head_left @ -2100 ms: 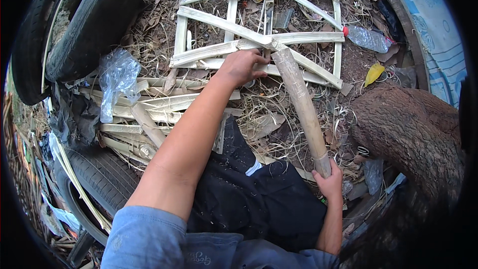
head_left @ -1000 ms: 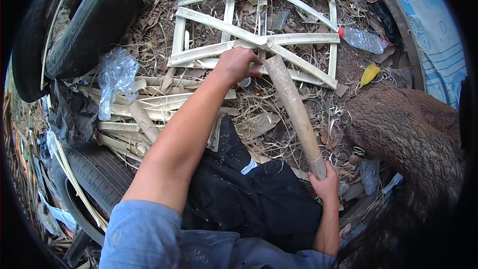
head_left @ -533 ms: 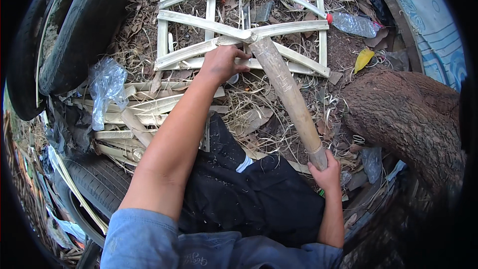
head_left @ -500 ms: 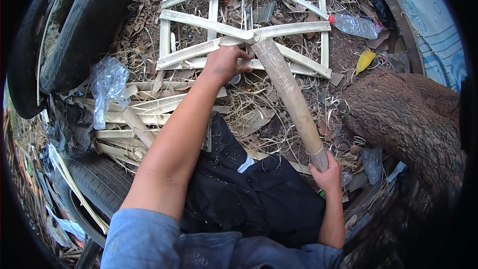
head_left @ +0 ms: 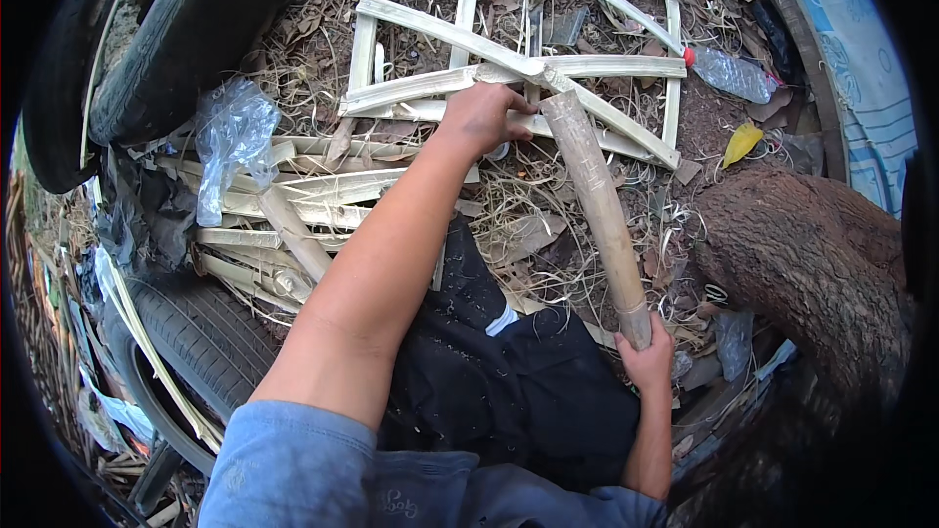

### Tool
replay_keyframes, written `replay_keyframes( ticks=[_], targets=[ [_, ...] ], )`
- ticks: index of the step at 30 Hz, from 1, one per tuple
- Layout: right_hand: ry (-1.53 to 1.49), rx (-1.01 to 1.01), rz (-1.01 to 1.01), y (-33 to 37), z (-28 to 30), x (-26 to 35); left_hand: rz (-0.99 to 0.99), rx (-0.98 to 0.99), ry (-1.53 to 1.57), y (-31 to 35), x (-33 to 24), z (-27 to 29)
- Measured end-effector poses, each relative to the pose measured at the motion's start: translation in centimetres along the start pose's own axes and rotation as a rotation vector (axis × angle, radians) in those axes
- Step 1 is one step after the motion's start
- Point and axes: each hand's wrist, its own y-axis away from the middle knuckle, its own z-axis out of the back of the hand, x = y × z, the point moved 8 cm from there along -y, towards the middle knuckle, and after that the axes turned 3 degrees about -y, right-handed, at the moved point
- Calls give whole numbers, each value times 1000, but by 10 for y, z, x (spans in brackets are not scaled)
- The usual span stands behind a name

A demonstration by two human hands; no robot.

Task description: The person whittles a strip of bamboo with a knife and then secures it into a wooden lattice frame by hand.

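A lattice of pale split bamboo strips lies on the ground ahead, with two strips crossing in an X near its close side. My left hand is at that crossing, its fingers curled around the lattice's near strips; part of the grip is hidden behind the hand. Lower right, my right hand is closed around the near end of a thick round bamboo stick. The stick slants up and left, its far end just beside the crossing, close to my left fingers.
Split bamboo pieces and a clear plastic bag lie at the left, near old tires. A tree trunk rises at the right. A plastic bottle with a red cap touches the lattice's right side. Shavings litter the soil.
The whole view has shifted, so the lattice appears farther right. The stick's far end has come off the crossing and now sits slightly nearer to me. Both hands keep their grips.
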Motion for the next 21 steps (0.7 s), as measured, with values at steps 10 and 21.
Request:
replay_keyframes(
  ticks=[10,21],
  targets=[
    [-55,-51,11,-7,7,7,-26,8,-24,0,-1,-3],
    [-112,-78,45,0,22,18,-299,-160,66,14,0,-1]
  ],
)
